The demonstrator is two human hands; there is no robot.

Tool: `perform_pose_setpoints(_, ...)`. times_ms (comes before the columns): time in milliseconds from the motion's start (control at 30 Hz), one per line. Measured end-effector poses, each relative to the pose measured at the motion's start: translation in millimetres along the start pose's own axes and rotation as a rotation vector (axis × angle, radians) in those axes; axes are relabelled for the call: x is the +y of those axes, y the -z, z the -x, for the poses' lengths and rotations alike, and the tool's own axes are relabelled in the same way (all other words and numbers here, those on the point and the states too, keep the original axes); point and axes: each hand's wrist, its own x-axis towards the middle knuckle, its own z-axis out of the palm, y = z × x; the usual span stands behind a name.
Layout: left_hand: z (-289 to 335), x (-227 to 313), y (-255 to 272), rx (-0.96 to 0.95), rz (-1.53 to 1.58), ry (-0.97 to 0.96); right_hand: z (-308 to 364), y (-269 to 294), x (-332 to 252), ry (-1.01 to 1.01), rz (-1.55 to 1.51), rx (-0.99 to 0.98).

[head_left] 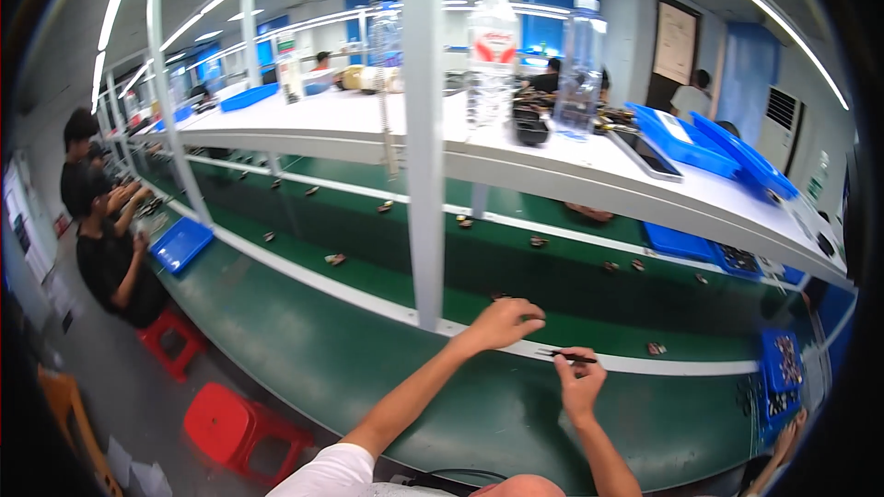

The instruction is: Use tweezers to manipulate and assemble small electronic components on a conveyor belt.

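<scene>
My left hand (503,324) reaches over the white rail (635,364) at the near side of the green conveyor belt. Its fingers bend loosely to the right, with nothing visible between them. A small dark part (502,295) shows just beyond its knuckles, partly hidden. Just to the right, my right hand (581,385) is closed around dark tweezers (576,357), whose two thin tips point left toward my left hand. Several small assemblies lie spread along the belt, among them one (655,348) to the right of my hands and another (335,260) to the left.
A white shelf (322,120) on a grey post (425,221) overhangs the belt, bearing bottles, a phone (645,155) and blue trays. Filled blue bins (781,368) stand at right, a person's hand beside them. Co-workers sit and stand at far left, near a red stool (221,423).
</scene>
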Motion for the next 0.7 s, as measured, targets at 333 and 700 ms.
perform_pose_setpoints(333,3.4,71.4,59.8,0.055,0.518,0.139,-55.2,-35.2,-100.7,0.258,-0.138,-0.056)
perform_pose_setpoints(700,8.1,95.6,55.7,0.298,0.334,0.0,-54.6,-26.6,-118.9,0.094,-0.271,-0.156)
